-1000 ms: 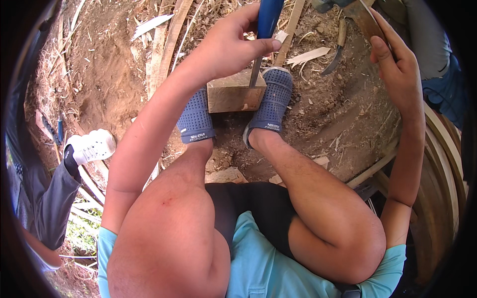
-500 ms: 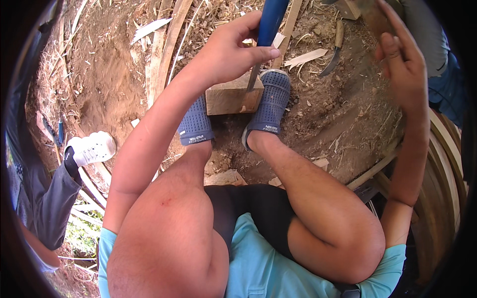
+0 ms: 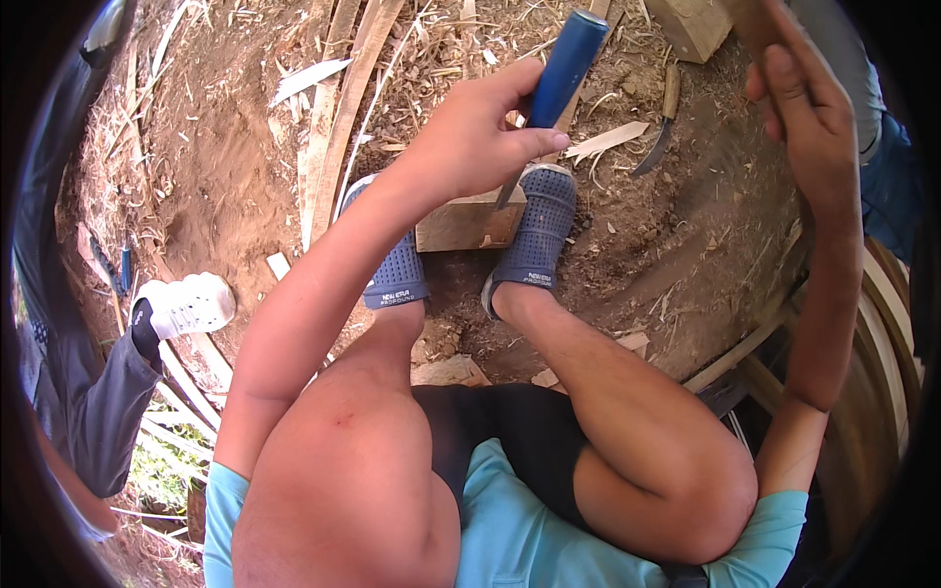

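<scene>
My left hand (image 3: 470, 132) is closed round the blue handle of a chisel (image 3: 567, 73). The chisel leans, its metal blade meeting the wooden block (image 3: 461, 225) that lies between my two blue clogs (image 3: 537, 220). A pale cut patch shows on the block's near face, by the blade. Raised at the upper right, my right hand (image 3: 821, 122) is closed on a brown wooden piece (image 3: 760, 27). Most of that piece is cut off by the frame's upper edge, so its full shape is hidden.
A curved knife (image 3: 667, 118) with a wooden handle lies on the dirt right of the block. Beyond it sits another wooden block (image 3: 691, 27). Long wood strips (image 3: 343, 127) and shavings lie ahead. Other people's legs show at left, near a white shoe (image 3: 186, 304), and upper right.
The chisel's handle now tilts further right, its top in view. My right hand has shifted slightly right and up with the brown wooden piece. The whole view has moved a little.
</scene>
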### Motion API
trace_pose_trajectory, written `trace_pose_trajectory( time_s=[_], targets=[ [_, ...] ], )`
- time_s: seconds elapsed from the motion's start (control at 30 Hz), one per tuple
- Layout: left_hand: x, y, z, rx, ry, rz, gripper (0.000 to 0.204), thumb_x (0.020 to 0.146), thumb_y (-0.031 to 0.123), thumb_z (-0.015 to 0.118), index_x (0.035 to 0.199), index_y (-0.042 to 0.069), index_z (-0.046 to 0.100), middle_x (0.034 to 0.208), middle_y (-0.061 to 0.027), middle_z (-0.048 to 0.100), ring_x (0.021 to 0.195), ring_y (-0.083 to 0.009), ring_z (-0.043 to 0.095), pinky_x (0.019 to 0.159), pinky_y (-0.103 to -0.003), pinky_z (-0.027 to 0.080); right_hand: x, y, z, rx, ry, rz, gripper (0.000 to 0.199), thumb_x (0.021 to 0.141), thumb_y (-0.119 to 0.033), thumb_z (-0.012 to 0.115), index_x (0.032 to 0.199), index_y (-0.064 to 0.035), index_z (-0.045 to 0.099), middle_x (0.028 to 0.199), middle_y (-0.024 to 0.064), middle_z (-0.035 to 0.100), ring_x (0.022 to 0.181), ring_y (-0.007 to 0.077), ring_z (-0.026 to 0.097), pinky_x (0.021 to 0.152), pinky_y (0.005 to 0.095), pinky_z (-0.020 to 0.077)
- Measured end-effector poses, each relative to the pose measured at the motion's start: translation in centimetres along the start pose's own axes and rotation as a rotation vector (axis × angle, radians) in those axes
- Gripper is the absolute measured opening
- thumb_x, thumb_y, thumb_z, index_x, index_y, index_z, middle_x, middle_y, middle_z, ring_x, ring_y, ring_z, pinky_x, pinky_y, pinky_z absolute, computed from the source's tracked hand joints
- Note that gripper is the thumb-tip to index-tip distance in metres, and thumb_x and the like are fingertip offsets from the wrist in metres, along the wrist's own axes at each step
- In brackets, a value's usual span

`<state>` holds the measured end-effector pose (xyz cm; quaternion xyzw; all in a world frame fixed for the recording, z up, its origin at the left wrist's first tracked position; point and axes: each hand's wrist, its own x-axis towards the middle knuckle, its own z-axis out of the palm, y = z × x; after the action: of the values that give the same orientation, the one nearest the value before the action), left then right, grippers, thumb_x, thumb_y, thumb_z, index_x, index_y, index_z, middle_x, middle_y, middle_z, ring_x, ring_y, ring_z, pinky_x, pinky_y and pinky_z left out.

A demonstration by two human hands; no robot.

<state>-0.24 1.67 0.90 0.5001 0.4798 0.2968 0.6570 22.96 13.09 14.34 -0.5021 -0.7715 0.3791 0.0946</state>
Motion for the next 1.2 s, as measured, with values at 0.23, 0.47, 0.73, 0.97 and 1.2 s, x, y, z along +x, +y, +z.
trace_pose_trajectory(
  time_s=[0.23,0.47,0.73,0.97,1.2],
  targets=[
    [0.0,0.4,-0.2,0.048,-0.016,-0.038,0.057,0.084,0.013,0.073,0.136,0.007,0.049,0.098,-0.0054,0.064,0.094,-0.0137,0.063,0.082,-0.032,0.054,0.6,-2.6,-0.8,-0.191,0.013,0.083,0.045,0.101,-0.020,0.049,0.142,-0.0028,0.044,0.077,-0.0024,0.058,0.060,0.0020,0.045,0.054,0.0174,0.0359],
    [0.3,-0.4,0.2,0.046,-0.025,-0.034,0.058,0.084,0.013,0.073,0.136,0.005,0.048,0.107,-0.0076,0.064,0.094,-0.0143,0.063,0.082,-0.032,0.054,0.2,-2.0,-1.5,-0.210,-0.078,0.066,0.045,0.100,-0.017,0.049,0.143,-0.0032,0.044,0.075,-0.0032,0.057,0.061,0.0023,0.045,0.056,0.0181,0.0378],
    [0.3,-1.4,-0.1,-0.029,-0.003,-0.044,0.055,0.085,0.012,0.071,0.134,0.005,0.049,0.101,-0.0065,0.064,0.090,-0.0119,0.063,0.079,-0.030,0.055,-0.3,0.0,0.0,-0.098,-0.014,0.021,0.046,0.101,-0.018,0.049,0.144,-0.0037,0.043,0.074,-0.0042,0.055,0.059,0.0028,0.045,0.056,0.0182,0.0385],
    [0.0,-2.2,1.0,0.068,-0.059,-0.095,0.050,0.085,0.014,0.072,0.129,0.004,0.051,0.096,-0.0070,0.065,0.086,-0.0132,0.064,0.077,-0.030,0.054,1.0,-4.8,-1.0,-0.211,-0.249,0.213,0.045,0.101,-0.015,0.049,0.144,-0.0041,0.042,0.076,-0.0032,0.054,0.058,0.0025,0.044,0.055,0.0175,0.0377],
    [-1.2,-3.5,1.4,-0.047,-0.029,-0.087,0.046,0.083,0.014,0.073,0.124,0.005,0.055,0.091,-0.0085,0.064,0.085,-0.0176,0.065,0.077,-0.033,0.053,-0.3,0.9,-0.5,-0.156,0.011,0.226,0.043,0.102,-0.029,0.050,0.143,-0.0189,0.049,0.080,-0.0035,0.056,0.061,0.0014,0.041,0.055,0.0168,0.0364]
  ],
)
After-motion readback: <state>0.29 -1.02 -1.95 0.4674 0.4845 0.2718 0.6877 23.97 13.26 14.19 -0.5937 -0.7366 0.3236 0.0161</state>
